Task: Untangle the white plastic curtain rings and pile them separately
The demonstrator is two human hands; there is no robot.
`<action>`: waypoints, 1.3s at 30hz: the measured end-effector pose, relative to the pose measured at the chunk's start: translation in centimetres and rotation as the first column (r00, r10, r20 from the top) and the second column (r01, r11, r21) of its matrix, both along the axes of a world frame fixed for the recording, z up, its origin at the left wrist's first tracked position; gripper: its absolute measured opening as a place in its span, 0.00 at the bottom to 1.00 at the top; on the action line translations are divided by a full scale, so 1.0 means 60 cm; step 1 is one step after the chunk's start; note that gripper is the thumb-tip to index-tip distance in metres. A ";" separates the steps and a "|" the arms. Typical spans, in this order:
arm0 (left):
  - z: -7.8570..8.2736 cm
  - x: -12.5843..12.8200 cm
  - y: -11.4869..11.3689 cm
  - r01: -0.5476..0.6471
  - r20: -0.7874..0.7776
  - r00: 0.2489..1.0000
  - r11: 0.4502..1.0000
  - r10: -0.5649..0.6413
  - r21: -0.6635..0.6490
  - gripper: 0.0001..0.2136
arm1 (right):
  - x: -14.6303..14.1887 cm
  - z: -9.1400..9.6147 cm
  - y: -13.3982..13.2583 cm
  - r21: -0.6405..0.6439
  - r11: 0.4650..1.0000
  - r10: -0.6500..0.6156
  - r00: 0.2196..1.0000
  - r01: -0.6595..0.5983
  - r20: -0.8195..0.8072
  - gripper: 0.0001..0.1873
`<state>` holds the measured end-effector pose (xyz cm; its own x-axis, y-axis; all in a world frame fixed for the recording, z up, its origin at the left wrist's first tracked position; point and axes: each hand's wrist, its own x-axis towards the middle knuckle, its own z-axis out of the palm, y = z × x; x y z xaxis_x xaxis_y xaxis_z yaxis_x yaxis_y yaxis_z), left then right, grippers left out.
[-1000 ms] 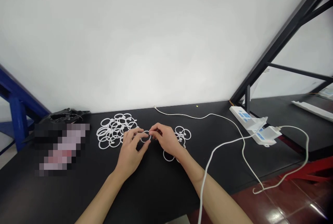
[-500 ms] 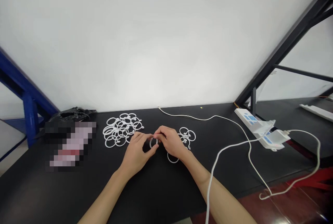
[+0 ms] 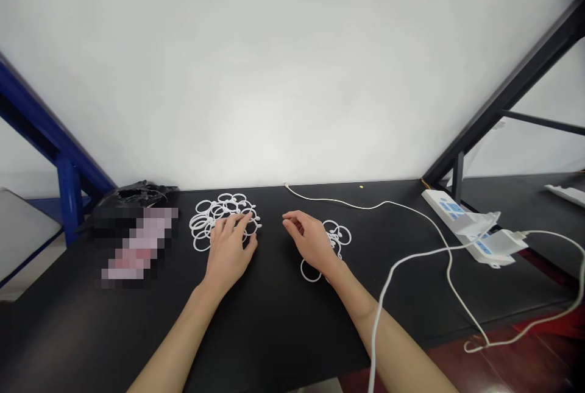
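Observation:
A pile of white plastic rings with small tabs [image 3: 201, 244] lies on the black table, left of centre. My left hand [image 3: 230, 244] reaches over the near right side of this pile, fingers spread, covering part of it. Whether a fingertip touches a ring I cannot tell. Right of centre is a smaller group of the same white rings [image 3: 345, 234], partly hidden behind my right hand [image 3: 311, 236]. That hand hovers at the group's left side with fingers bent and thumb apart, nothing visible in them. One ring [image 3: 311, 277] shows below its wrist.
A white cable [image 3: 388, 277] crosses the right side and passes over my right forearm. White plastic-wrapped boxes [image 3: 466, 228] lie at the right. A black plastic bag [image 3: 137, 189] sits at the back left beside a blurred-out item [image 3: 146, 237]. A white wall [image 3: 283, 76] stands behind.
The ring pinched between both hands is no longer there. My hands have parted, the left moving left onto the larger pile. The camera view has shifted slightly.

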<state>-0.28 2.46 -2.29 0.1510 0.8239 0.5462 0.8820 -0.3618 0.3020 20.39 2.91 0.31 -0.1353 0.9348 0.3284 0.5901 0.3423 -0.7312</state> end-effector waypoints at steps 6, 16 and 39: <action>-0.012 -0.001 0.007 -0.064 -0.097 0.994 0.997 0.060 -0.033 0.22 | -0.003 -0.003 -0.001 -0.030 0.999 0.030 0.997 -0.028 0.065 0.11; -0.021 -0.001 0.010 -0.048 -0.101 0.994 0.999 0.049 0.018 0.21 | 0.010 0.012 -0.003 0.170 0.981 -0.085 0.995 0.093 -0.050 0.13; -0.004 0.019 -0.064 0.344 -0.266 0.916 0.930 -0.302 0.130 0.13 | 0.085 -0.005 -0.156 0.364 0.928 -0.097 0.896 -0.076 0.433 0.09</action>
